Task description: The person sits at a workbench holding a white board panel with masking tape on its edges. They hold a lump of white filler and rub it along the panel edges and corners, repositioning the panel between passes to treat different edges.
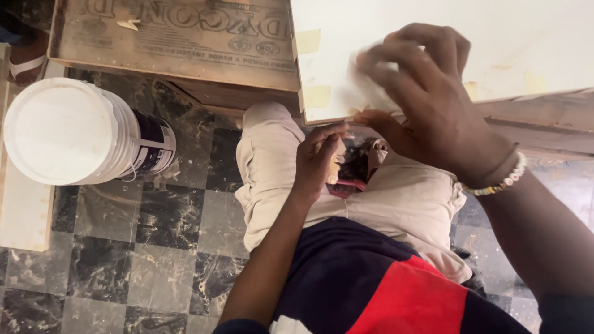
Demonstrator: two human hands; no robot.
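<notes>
My right hand (427, 93) presses a pale, blurred pad, perhaps sandpaper or a cloth (365, 65), flat against a white painted board (507, 43) near its lower left corner. Yellowish filler patches (307, 41) dot the board's face and edge. My left hand (318, 158) hangs just below the board's edge, over my lap, with fingers curled around a small tan object (336, 162) that I cannot identify. A beaded bracelet (501, 180) circles my right wrist. I wear beige trousers (396, 198) and a dark blue and red top.
A white plastic bucket with a lid (74, 133) stands at the left on a dark checkered tile floor (154, 247). A brown printed wooden panel (179, 37) lies above it. A pale wood plank (25, 210) runs along the left edge.
</notes>
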